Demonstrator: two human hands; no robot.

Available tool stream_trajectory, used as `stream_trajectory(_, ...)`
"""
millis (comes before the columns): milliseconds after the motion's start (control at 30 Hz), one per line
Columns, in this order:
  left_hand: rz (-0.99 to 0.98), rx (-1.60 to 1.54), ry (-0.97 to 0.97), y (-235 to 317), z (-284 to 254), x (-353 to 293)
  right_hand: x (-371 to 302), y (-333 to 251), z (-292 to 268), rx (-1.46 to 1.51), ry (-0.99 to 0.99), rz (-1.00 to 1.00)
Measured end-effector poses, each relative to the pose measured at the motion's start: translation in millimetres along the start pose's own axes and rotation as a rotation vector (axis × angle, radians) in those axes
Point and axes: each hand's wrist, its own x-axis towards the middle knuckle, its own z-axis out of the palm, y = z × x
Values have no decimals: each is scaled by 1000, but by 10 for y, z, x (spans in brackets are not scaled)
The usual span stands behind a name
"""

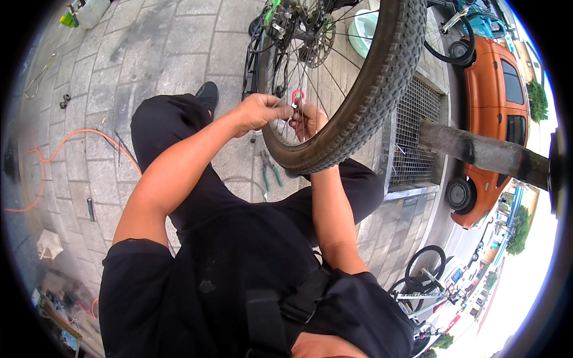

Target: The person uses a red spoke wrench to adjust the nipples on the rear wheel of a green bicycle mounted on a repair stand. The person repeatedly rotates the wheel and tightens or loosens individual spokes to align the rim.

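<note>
A bicycle wheel with a knobby black tyre (382, 77) stands upright in front of me, with thin spokes and a disc brake rotor (317, 49) at its hub. Both my hands work at the spokes close to the rim. My left hand (260, 113) comes from the left side, thumb and fingers pinched at a spoke; what lies between them is hidden. Reaching past the tyre, my right hand (308, 120) is closed, partly covered by spokes and rim. At its fingertips shows a small red loop-shaped tool (298, 94), perhaps a spoke wrench.
Green-handled pliers (271, 172) lie on the paving between my legs. An orange hose (65, 138) curves across the left. A pale green basin (363, 33) stands behind the wheel. To the right are a metal grate (413, 134), a post (483, 152) and an orange car (492, 89).
</note>
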Motion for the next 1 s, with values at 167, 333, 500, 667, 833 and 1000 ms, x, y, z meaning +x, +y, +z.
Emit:
stream_trajectory(167,8,239,-86,-24,-25,2,12,-188,-142,-28,47,-20)
stream_trajectory(333,-12,280,-41,-53,-32,34,-208,-140,-229,-443,16,77)
stream_trajectory(500,128,385,219,-86,-16,33,-351,39,-423,-350,-5,124)
stream_trajectory(667,120,494,182,110,-1,-117,-391,38,-418,-495,-59,113)
stream_trajectory(833,292,553,9,5,39,29,-404,89,-503,-391,-199,-37)
stream_trajectory(1000,282,742,50,15,82,-5,-457,234,-302,-296,-107,-94)
